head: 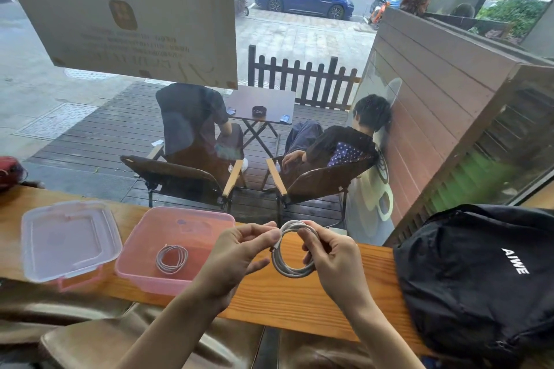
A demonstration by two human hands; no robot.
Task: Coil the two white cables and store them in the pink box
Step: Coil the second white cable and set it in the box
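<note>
A coiled white cable (289, 270) hangs between my two hands above the wooden counter. My left hand (236, 252) pinches its connector end at the coil's left side. My right hand (332, 255) grips the right side of the coil. A second white cable (171, 255) lies coiled on the floor of the open pink box (141, 260), which stands on the counter left of my hands.
The box's clear lid (67, 241) lies flat to the left of the pink box. A black backpack (485, 275) fills the counter's right end. The wooden counter (284, 299) runs along a window; a red object (10, 172) sits at far left.
</note>
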